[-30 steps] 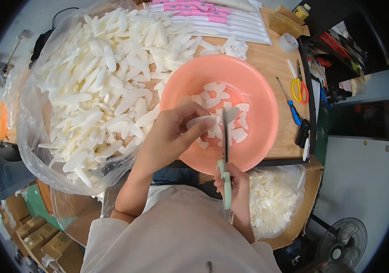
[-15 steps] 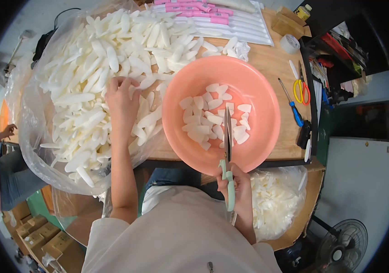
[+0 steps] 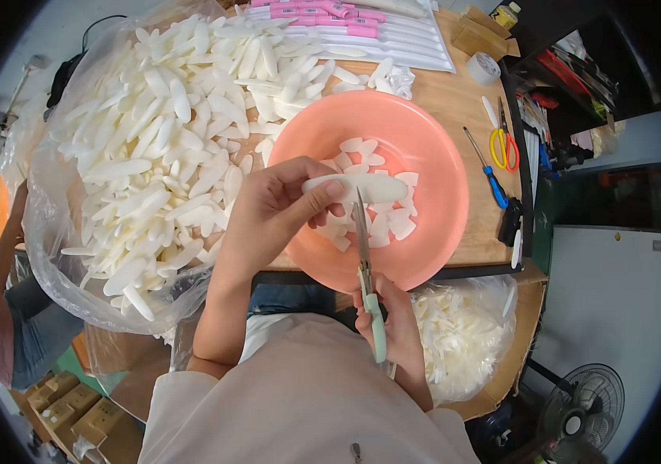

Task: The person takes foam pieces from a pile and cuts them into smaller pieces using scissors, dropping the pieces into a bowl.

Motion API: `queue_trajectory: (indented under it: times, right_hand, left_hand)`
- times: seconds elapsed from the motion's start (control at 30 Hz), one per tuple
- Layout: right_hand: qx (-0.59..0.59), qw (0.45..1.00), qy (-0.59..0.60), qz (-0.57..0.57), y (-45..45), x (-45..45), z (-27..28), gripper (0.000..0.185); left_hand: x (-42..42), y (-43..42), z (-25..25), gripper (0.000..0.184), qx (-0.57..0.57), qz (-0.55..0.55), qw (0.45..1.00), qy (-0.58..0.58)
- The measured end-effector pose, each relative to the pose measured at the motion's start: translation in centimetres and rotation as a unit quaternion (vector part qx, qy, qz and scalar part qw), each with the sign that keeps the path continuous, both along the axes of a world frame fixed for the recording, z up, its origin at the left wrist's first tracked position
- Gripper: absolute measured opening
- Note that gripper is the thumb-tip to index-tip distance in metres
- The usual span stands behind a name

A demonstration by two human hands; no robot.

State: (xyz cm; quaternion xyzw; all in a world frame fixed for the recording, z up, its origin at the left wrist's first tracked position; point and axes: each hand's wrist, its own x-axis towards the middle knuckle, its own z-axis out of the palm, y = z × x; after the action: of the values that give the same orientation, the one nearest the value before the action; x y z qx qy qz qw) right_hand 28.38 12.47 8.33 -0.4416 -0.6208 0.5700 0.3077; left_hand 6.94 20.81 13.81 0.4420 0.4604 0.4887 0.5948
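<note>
Scissors (image 3: 377, 329) with pale green handles sit in the right hand (image 3: 394, 319) in the head view, its fingers wrapped around the grips and the blades pointing away from the body, over a salmon-pink basin (image 3: 444, 209). The left hand (image 3: 268, 220) pinches a long white strip (image 3: 380, 188) between thumb and fingers, near one end; the strip lies crosswise above the basin, and a blade tip overlaps it, though whether the blades straddle it I cannot tell. Below, short white pieces (image 3: 401, 224) lie scattered on the basin's floor. Left of the basin, a large heap of uncut strips (image 3: 160, 147) spills from a clear plastic bag (image 3: 46, 232) on the wooden table (image 3: 481, 246). To the right lie a blue-handled screwdriver (image 3: 495, 185) and a second pair of scissors (image 3: 497, 147) with yellow and red grips. Pink tubes (image 3: 361, 31) rest on a white tray (image 3: 423, 56) beyond. At far left, another person (image 3: 32, 332) is partly visible.
</note>
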Motion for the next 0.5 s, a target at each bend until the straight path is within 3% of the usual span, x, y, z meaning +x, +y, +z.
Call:
queue_trajectory:
  times: [0.37,0.43,0.47,0.5]
  right_hand:
    - [-0.032,0.994,0.041,-0.1,-0.3,-0.7,0.2,0.033]
    - [-0.014,0.99,0.066,-0.12,-0.3,-0.6,0.0,0.032]
    - [-0.038,0.987,0.08,-0.136,-0.3,-0.2,-0.2,0.029]
    - [-0.061,0.982,0.094,-0.151,-0.3,0.2,-0.5,0.026]
  left_hand:
    - [1.2,-0.7,-0.8,0.017,-0.025,-0.016,1.0,0.008]
    - [0.6,-0.6,-2.1,0.017,0.107,-0.03,0.968,0.224]
    - [0.2,-0.4,-2.8,0.017,0.106,-0.029,0.968,0.226]
    - [-0.3,-0.1,-3.6,0.016,0.144,0.047,0.928,0.339]
